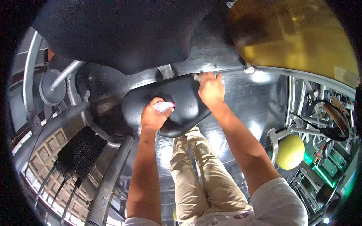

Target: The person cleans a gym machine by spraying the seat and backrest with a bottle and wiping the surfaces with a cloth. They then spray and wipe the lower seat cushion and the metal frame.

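Observation:
A white object with a pink tip [163, 106], maybe a bottle, is held in my left hand [152, 116] above a black padded seat [184, 100]. Its full shape is hidden by my fingers. My right hand [211, 88] is at the right edge of the seat, fingers curled down around something pale and blurred that I cannot make out. A larger black pad [120, 34] lies beyond the seat, joined to the frame by a metal bracket [166, 71].
Silver machine tubes [109, 184] and a stack of black weights [81, 152] stand at the left. A yellow translucent panel [294, 37] is at the upper right. A yellow-green ball [290, 151] and metal racks [309, 188] are at the right.

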A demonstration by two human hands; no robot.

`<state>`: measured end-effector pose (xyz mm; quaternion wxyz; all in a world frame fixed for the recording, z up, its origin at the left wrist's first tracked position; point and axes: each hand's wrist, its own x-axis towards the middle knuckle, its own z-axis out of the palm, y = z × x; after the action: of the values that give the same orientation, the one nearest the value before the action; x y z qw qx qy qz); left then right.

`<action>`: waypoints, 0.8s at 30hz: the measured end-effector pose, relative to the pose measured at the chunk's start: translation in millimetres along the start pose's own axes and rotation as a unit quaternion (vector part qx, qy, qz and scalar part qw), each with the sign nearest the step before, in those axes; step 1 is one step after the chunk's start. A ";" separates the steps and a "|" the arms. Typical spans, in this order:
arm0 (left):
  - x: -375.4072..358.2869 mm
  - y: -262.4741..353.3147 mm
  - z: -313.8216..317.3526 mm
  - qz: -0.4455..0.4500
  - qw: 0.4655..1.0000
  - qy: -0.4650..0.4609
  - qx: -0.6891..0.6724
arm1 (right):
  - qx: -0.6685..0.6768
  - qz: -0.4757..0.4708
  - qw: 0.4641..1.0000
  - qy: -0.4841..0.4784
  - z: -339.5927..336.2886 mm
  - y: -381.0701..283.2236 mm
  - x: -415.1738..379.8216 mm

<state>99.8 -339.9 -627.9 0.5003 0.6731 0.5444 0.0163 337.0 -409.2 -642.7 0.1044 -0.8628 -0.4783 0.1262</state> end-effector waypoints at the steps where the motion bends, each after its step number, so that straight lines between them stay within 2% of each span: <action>1: -0.1 0.2 2.3 0.006 1.000 0.003 0.001 | 0.009 -0.018 1.000 0.016 -5.5 5.7 -21.7; 3: 0.0 -4.0 3.2 0.016 1.000 0.012 0.006 | -0.008 -0.032 0.998 -0.051 -14.3 20.0 -61.4; 5: -0.9 -2.4 0.1 0.005 1.000 0.011 0.021 | -0.010 -0.042 0.998 -0.047 -18.0 21.8 -64.9; 9: -4.7 5.7 2.6 -0.005 0.998 0.032 0.053 | -0.042 -0.021 0.995 -0.088 -3.1 3.9 8.7; 10: -6.1 6.9 1.3 -0.005 0.998 0.031 0.055 | -0.024 0.003 0.993 -0.113 -7.7 -8.5 31.6; 11: -6.0 7.5 0.3 -0.004 0.998 0.032 0.055 | -0.079 0.029 0.984 -0.156 6.7 -14.4 51.7; 12: -6.4 8.1 0.7 -0.002 0.998 0.027 0.056 | -0.072 0.084 0.968 -0.225 -3.9 -33.4 62.7; 13: -6.0 8.0 2.4 -0.002 0.998 0.027 0.057 | -0.100 0.073 0.952 -0.281 -1.9 -43.6 74.3; 14: -5.2 6.5 3.5 -0.002 0.998 0.028 0.058 | -0.102 0.059 0.953 -0.280 1.3 -54.5 73.3; 17: -2.4 -2.3 7.6 0.015 0.998 0.043 0.048 | -0.061 -0.093 0.960 -0.258 6.8 -67.2 55.4; 19: -6.9 1.2 5.7 0.017 0.997 0.051 0.047 | -0.049 -0.011 0.954 -0.296 -6.1 -48.8 64.7; 21: -8.0 5.1 2.9 0.021 0.997 0.048 0.062 | -0.081 0.053 0.958 -0.270 2.4 -17.0 76.6; 24: -7.7 11.3 1.7 0.006 0.997 0.046 0.062 | -0.008 0.064 0.962 -0.266 -24.5 -2.3 60.4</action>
<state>105.7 -345.8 -616.9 0.4322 0.7046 0.5625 0.0168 373.8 -358.0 -625.9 -0.0422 -0.8279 -0.4334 0.3535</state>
